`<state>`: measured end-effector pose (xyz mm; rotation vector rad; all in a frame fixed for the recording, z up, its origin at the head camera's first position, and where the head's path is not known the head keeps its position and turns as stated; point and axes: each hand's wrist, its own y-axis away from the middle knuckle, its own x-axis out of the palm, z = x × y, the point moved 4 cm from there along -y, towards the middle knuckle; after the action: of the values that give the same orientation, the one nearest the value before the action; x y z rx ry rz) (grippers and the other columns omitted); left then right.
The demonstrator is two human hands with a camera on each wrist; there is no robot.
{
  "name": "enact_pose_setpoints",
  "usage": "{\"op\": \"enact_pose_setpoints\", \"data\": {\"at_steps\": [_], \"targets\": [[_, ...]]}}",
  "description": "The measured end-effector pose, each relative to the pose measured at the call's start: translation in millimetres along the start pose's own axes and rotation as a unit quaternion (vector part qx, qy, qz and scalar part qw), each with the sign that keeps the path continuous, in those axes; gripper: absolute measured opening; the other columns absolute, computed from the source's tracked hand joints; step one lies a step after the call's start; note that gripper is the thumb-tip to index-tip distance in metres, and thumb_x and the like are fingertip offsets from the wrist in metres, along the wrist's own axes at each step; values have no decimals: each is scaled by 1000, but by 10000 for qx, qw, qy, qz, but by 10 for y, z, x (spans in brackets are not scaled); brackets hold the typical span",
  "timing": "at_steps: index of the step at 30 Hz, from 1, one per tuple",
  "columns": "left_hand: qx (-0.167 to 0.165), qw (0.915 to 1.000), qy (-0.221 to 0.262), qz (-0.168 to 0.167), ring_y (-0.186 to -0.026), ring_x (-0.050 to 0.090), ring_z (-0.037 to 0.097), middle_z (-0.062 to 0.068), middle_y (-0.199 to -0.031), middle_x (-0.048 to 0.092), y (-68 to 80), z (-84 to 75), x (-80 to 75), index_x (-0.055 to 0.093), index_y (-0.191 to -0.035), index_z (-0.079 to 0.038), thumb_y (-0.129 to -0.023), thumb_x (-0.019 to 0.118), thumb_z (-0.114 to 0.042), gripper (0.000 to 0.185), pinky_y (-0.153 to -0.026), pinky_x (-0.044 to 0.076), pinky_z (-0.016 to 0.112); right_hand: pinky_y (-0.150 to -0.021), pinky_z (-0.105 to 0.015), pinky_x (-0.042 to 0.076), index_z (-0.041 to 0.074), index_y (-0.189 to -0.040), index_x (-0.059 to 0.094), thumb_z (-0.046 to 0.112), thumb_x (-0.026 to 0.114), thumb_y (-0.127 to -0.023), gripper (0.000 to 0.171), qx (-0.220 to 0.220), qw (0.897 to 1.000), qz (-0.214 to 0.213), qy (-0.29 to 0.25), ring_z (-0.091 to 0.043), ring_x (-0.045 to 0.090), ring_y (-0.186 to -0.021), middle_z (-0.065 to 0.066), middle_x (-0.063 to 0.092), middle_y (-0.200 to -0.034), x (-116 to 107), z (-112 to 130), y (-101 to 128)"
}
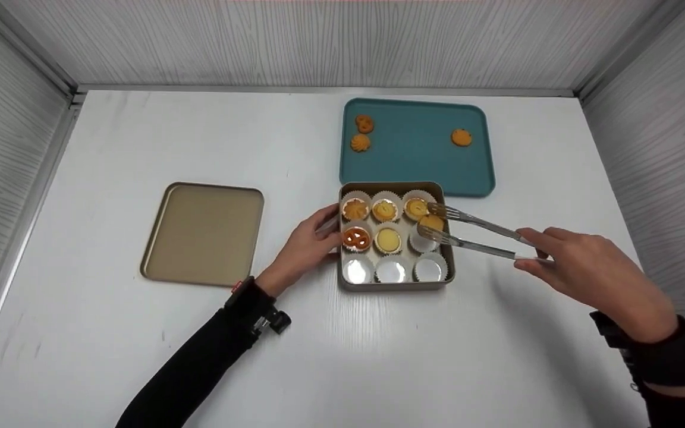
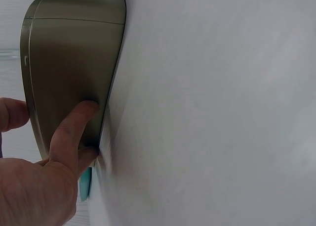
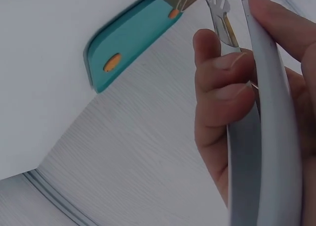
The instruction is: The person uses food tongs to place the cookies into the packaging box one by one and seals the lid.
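On white table (image 1: 110, 148) — grey grooved walls (image 1: 330, 41) around.

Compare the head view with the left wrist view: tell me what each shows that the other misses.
Only the head view shows the right hand gripping tongs round a cookie over the tin's paper cups, three more cookies on the teal tray, and the tin lid. Only the left wrist view shows the thumb pressed flat on the tin's side wall. Both show the left hand steadying the tin.
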<state>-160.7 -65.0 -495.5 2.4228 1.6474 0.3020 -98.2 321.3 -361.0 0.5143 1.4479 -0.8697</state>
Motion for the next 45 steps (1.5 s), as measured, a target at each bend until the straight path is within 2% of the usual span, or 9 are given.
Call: {"op": "enact_pose_setpoints", "data": {"at_steps": [2, 3, 6, 9, 11, 14, 29, 39, 45], "targets": [[38, 10000, 2, 18, -145, 44, 26, 10, -167, 31, 5, -1, -1, 30, -163, -8, -102, 60, -11, 67, -101, 54, 43, -43, -26, 41, 7, -116, 70, 67, 31, -103, 72, -80, 9998, -45, 160, -6, 47, -50, 2, 59, -72, -6, 44, -12], [50, 10000, 9, 29, -145, 44, 26, 10, -167, 31, 8, -2, -1, 30, -163, -7, -102, 60, -11, 67, -102, 54, 42, -42, -26, 40, 7, -117, 70, 67, 31, -103, 72, -110, 9997, -60, 204, -6, 45, -49, 3, 57, -72, -14, 66, -18], [70, 9999, 63, 40, -145, 44, 26, 10, -167, 31, 14, -3, -2, 30, -163, -8, -103, 60, -11, 67, -103, 53, 42, -42, -25, 37, 8, -119, 70, 57, 55, -103, 54, -175, 9993, -34, 336, -4, 39, -49, 4, 51, -71, -34, 119, -42], [52, 10000, 57, 27, -145, 44, 26, 10, -167, 31, 13, 4, -2, 30, -163, -8, -103, 59, -10, 67, -102, 53, 42, -41, -26, 36, 8, -120, 70, 36, 80, -90, 42, -231, 9988, -7, 431, -5, 39, -48, 3, 50, -71, -49, 160, -80], [41, 9999, 90, 38, -146, 44, 27, 11, -167, 31, 13, 4, 0, 30, -163, -8, -102, 59, -9, 67, -103, 53, 43, -40, -27, 35, 8, -118, 70, 24, 87, -79, 46, -266, 9982, 0, 534, -6, 39, -47, 2, 51, -70, -60, 191, -107], [26, 9999, 139, 45, -145, 44, 28, 11, -167, 31, 11, 1, 4, 29, -163, -7, -102, 58, -9, 67, -102, 54, 44, -38, -27, 33, 7, -115, 69, 23, 90, -75, 47, -277, 9973, 12, 674, -7, 36, -45, 2, 49, -68, -88, 244, -152], [57, 9999, 84, 12, -144, 46, 27, 10, -167, 32, 7, 7, -5, 32, -162, -8, -102, 60, -9, 66, -99, 55, 43, -35, -33, 35, 3, -116, 66, 20, 94, -74, 53, 124, 9943, 449, 956, -13, 39, -43, -3, 48, -67, -88, 413, -319], [32, 10000, 69, -14, -144, 46, 27, 12, -166, 33, 16, -17, 10, 31, -162, -7, -102, 59, -9, 66, -97, 57, 43, -37, -30, 34, 5, -119, 67, 22, 92, -76, 52, 87, 9975, 251, 656, -9, 37, -45, -1, 49, -68, -48, 333, -264], [27, 9999, 132, 1, -144, 46, 28, 12, -166, 32, 8, -3, 7, 30, -163, -7, -102, 60, -9, 68, -97, 57, 44, -43, -33, 43, 2, -126, 68, 21, 88, -81, 53, 221, 9997, -11, 134, -12, 53, -53, -5, 64, -78, -8, 151, -250]]}}
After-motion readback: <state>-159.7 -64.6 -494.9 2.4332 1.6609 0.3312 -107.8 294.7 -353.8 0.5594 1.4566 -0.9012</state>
